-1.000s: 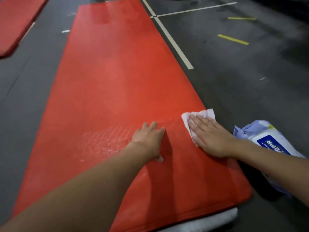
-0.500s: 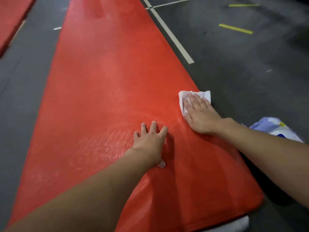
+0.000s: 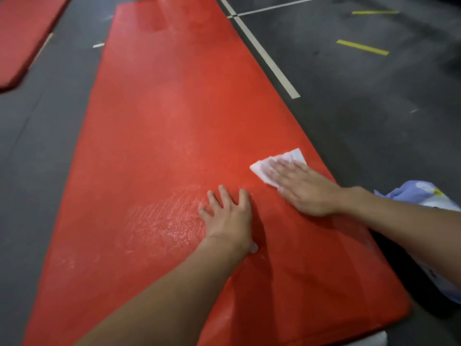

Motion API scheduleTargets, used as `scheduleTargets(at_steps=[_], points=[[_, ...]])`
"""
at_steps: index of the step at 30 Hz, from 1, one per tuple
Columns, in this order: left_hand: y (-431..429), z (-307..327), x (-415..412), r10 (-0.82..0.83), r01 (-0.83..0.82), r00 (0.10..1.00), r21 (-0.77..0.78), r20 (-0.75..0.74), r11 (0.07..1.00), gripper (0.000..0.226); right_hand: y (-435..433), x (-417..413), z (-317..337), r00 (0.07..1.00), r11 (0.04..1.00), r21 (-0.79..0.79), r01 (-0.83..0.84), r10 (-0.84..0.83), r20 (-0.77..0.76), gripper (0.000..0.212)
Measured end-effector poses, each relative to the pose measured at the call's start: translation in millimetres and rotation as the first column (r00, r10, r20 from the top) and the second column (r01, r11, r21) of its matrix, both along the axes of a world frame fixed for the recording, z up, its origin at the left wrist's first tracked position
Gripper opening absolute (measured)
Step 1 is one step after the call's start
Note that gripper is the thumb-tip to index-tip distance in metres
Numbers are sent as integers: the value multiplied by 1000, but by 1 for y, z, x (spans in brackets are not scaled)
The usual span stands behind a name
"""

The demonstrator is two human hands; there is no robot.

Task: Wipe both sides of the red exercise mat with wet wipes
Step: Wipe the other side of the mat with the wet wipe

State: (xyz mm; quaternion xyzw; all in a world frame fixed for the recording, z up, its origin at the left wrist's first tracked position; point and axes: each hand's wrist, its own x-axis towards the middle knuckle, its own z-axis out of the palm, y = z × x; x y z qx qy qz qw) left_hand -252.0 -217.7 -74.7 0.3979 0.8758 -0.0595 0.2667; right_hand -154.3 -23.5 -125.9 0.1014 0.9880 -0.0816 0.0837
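A long red exercise mat [image 3: 174,116] lies flat on the dark floor and runs away from me. My right hand [image 3: 301,188] presses flat on a white wet wipe [image 3: 262,168] near the mat's right edge; the wipe's far corner shows beyond my fingertips. My left hand [image 3: 229,218] rests palm down on the mat's middle with its fingers spread, and a scrap of white shows under its heel. A wet sheen with streaks [image 3: 164,221] lies just left of that hand.
A blue and white pack of wet wipes [image 3: 421,196] lies on the floor right of the mat, partly behind my right forearm. A second red mat [image 3: 22,38] sits at the far left. White and yellow lines [image 3: 269,63] mark the floor. Something white [image 3: 374,339] pokes out under the mat's near corner.
My right hand has slid the wipe forward along the mat's right edge and then a little to the left. My left hand has stayed planted in the same spot.
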Motion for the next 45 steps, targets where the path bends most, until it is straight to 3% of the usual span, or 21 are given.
scheduleTargets(at_steps=[2, 4, 8, 10, 13, 18, 20, 23, 26, 28, 32, 33, 37, 38, 42, 43, 45], points=[[0, -1, 0, 19, -18, 1000, -18, 6, 1000, 123, 8, -15, 5, 983, 984, -2, 179, -179, 32, 59], [2, 0, -1, 6, -6, 1000, -28, -2, 1000, 125, -4, -23, 5, 972, 973, 29, 231, -232, 31, 62], [1, -3, -2, 16, -16, 1000, -12, 2, 1000, 127, -15, 0, 2, 996, 997, -8, -72, 73, 52, 66], [1, -6, -4, 21, -21, 1000, -6, 7, 1000, 128, 4, -7, 6, 997, 999, -12, -30, 31, 74, 59], [1, -8, -5, 31, -31, 1000, 13, -5, 999, 128, 1, -27, 9, 982, 983, 47, 179, -182, 56, 59], [-7, -4, -3, 140, -140, 990, -21, -17, 990, 128, -25, -10, 6, 991, 991, -4, -134, 134, 24, 59], [-17, -5, -3, 192, -192, 981, -43, -3, 980, 131, -11, -22, 13, 998, 999, -21, -33, 34, 57, 56], [-36, -1, -20, 92, -92, 995, -26, 25, 995, 130, -25, -39, 13, 985, 988, 14, 156, -156, 68, 59], [-60, 8, -50, -74, 74, 997, -63, -2, 995, 125, -51, -26, 3, 996, 996, 20, -82, 81, 29, 64], [-75, 8, -55, -81, 76, 994, -60, -79, 995, 121, -37, -23, 6, 986, 986, -19, -163, 163, 40, 60], [-74, 5, -45, 108, -113, 992, -71, -71, 991, 119, -29, -46, 12, 991, 993, 34, 116, -118, 66, 58], [-73, 6, -44, 153, -156, 987, -75, -53, 985, 120, -43, -46, 8, 993, 994, 42, 104, -106, 54, 60], [-73, 9, -47, 193, -193, 981, -55, -9, 980, 119, -66, -26, 3, 970, 970, -30, -242, 243, 23, 60], [-75, 10, -47, 194, -195, 981, -54, -8, 979, 118, -55, -31, 6, 970, 970, -45, -238, 240, 44, 60], [-76, 11, -47, 183, -184, 983, -47, -32, 982, 118, -53, -56, 8, 997, 997, 11, 71, -71, 22, 60], [-76, 11, -47, 180, -181, 983, -37, -40, 983, 117, -67, -55, 3, 999, 999, 12, 51, -51, 5, 62], [-77, 9, -48, 176, -177, 983, -19, -50, 984, 116, -83, -45, -2, 989, 989, 3, -147, 147, -16, 65]])
